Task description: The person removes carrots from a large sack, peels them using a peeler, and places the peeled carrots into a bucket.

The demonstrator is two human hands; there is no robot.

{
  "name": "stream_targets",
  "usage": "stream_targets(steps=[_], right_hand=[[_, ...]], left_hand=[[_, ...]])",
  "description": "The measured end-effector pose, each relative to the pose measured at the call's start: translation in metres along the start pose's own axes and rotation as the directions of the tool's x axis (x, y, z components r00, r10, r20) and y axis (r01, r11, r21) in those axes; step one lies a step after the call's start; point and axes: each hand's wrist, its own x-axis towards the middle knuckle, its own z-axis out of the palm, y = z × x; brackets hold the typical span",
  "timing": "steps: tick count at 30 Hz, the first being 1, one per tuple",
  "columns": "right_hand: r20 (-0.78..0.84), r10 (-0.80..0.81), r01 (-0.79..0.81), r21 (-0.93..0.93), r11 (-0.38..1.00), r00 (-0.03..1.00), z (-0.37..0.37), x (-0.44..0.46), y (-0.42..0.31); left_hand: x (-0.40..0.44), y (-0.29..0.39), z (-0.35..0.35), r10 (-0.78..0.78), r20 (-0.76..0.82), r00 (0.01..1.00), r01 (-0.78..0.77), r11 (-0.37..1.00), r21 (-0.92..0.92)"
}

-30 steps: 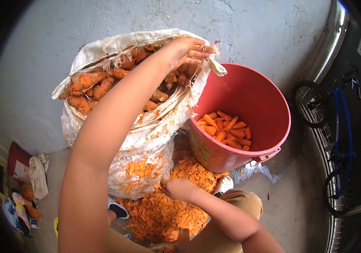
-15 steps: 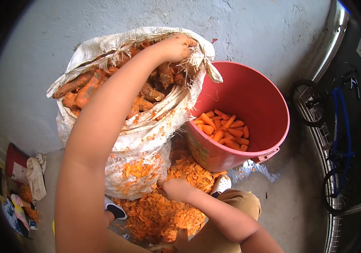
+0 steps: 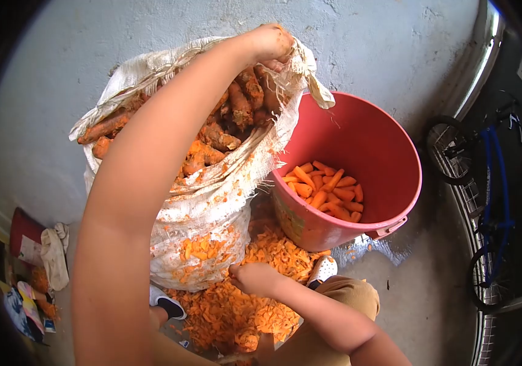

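Note:
At the far right rim of a white woven sack, my left hand has its fingers closed on the fabric and pulls that edge up. Dirty, unpeeled carrots fill the sack, partly covered by my left forearm. My right hand is curled closed low by the sack's base, above a heap of orange peelings. Whatever its fingers hold, if anything, is hidden. Right of the sack stands a red bucket with peeled carrots at its bottom.
A blue-framed bicycle is at the right beside a metal track. Behind the sack rises a grey wall. A dark red container, a pale cloth and other items sit at the left. My shoes flank the peelings.
My left hand has moved up and slightly right, lifting the sack's rim with it. More of the carrots inside now show. My right hand has stayed nearly in place.

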Motion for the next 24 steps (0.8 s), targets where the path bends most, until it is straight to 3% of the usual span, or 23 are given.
stream_targets(steps=[1,4,5,6,9,13,14,16,19,21,24], right_hand=[[-0.003,-0.007,0.007,0.005,1.000,1.000,0.003,0.001,0.002],[-0.012,-0.021,0.021,0.019,1.000,1.000,0.010,0.004,0.005],[-0.015,-0.019,0.019,0.020,1.000,1.000,0.010,0.003,0.005],[-0.020,-0.017,0.018,0.021,1.000,1.000,0.009,0.002,0.005],[-0.013,-0.010,0.011,0.020,1.000,1.000,0.000,-0.001,0.002],[0.020,0.000,-0.001,0.020,1.000,1.000,-0.001,-0.002,0.000],[0.047,0.015,-0.016,0.020,1.000,0.999,-0.007,-0.003,-0.003],[0.076,0.027,-0.028,0.014,1.000,0.997,-0.008,-0.005,-0.005],[0.076,0.028,-0.028,0.011,1.000,0.997,-0.008,-0.005,-0.004],[0.072,0.042,-0.045,0.028,0.999,0.996,-0.010,-0.006,-0.006],[0.077,0.049,-0.050,0.019,0.999,0.996,-0.015,-0.007,-0.008]], left_hand=[[0.013,-0.010,-0.001,-0.026,0.010,1.000,0.027,0.993,-0.115],[0.025,-0.037,-0.001,0.147,0.134,0.980,-0.174,0.961,0.217],[0.035,-0.050,-0.003,0.210,0.270,0.940,-0.322,0.806,0.496],[0.017,-0.059,0.006,0.374,0.127,0.919,-0.374,0.722,0.582],[0.019,-0.084,0.014,0.102,0.148,0.984,-0.178,0.650,0.739],[0.001,-0.114,0.059,0.252,-0.104,0.962,-0.016,0.433,0.901],[0.003,-0.119,0.069,0.180,-0.116,0.977,0.032,0.412,0.911],[0.006,-0.128,0.088,0.199,-0.116,0.973,0.071,0.217,0.974],[0.039,-0.163,0.107,0.533,-0.134,0.835,0.131,0.044,0.990],[0.053,-0.170,0.114,0.568,-0.145,0.810,0.178,-0.001,0.984],[0.071,-0.161,0.117,0.415,-0.151,0.897,0.136,0.065,0.989]])
